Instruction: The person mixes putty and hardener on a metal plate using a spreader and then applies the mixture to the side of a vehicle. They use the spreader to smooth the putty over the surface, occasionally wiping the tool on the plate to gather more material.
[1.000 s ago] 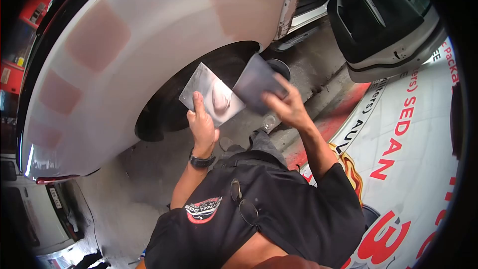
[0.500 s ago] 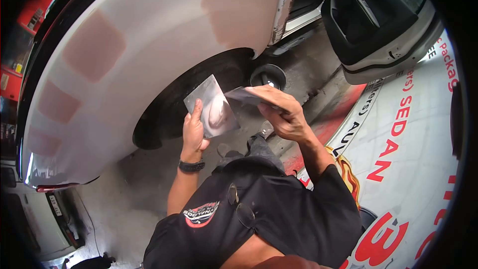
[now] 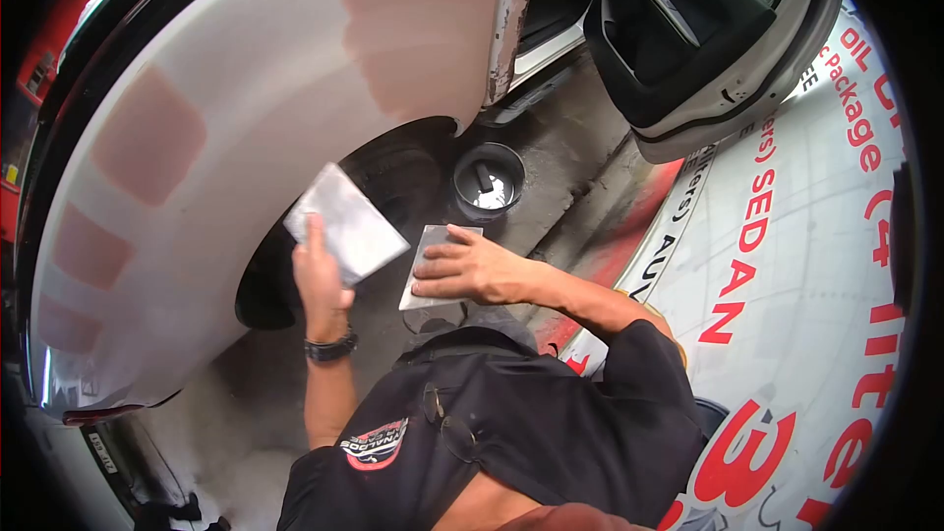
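Observation:
My left hand (image 3: 322, 280) grips a flat rectangular plate (image 3: 359, 234) by its near edge, thumb on the upper face. Its surface looks pale and shiny, slightly blurred. To the right, my right hand (image 3: 472, 267) holds a smaller thin flat sheet (image 3: 418, 293), fingers laid across its top face; the thumb is hidden. A gap separates the two pieces. Both are in front of the wheel arch of a white car panel (image 3: 265, 49), which carries several dull pinkish-brown patches (image 3: 149, 135).
Beyond my right hand, a black bucket (image 3: 462, 199) on the floor holds liquid and a dark block. An open car door (image 3: 678, 49) stands at the upper right. A white banner with red lettering (image 3: 787, 265) runs along the right side. Another vehicle (image 3: 74, 472) is at lower left.
The sheet in my right hand has come down and left, turning from edge-on to flat. The left-hand plate has shifted left and now shows a paler face. The view has moved slightly right.

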`<state>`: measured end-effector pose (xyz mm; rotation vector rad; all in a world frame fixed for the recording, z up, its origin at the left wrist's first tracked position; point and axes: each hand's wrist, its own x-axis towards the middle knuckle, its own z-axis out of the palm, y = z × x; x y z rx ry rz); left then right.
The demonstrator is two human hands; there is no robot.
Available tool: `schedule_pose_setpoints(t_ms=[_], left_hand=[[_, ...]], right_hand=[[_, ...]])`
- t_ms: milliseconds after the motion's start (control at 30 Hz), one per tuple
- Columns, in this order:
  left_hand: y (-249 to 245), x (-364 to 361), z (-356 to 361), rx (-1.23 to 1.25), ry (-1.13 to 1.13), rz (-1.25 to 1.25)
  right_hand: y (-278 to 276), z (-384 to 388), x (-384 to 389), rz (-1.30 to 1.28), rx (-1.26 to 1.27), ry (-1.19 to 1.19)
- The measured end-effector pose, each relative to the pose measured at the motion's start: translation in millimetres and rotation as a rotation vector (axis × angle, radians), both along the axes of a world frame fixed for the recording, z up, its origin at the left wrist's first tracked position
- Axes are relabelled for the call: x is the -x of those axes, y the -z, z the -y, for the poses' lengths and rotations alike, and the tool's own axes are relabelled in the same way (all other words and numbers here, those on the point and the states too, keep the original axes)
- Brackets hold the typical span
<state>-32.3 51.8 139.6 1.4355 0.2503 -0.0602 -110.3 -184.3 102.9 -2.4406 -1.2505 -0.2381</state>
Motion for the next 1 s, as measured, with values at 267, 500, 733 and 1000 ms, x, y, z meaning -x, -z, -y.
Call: schedule_pose_setpoints(t_ms=[267,500,733,1000], left_hand=[[54,8,12,1.201,0.495,-0.296],[42,16,16,1.016,0.392,-0.304],[29,7,5,0.784,0.184,-0.015],[66,-10,6,0.376,0.104,0.15]], right_hand=[[-77,-19,2,-0.123,-0.84,-0.032],[-27,-13,-24,0.026,-0.391,0.152],[-49,17,-38,0.151,-0.004,0.442],[-77,-41,-40,0.296,0.191,0.403]])
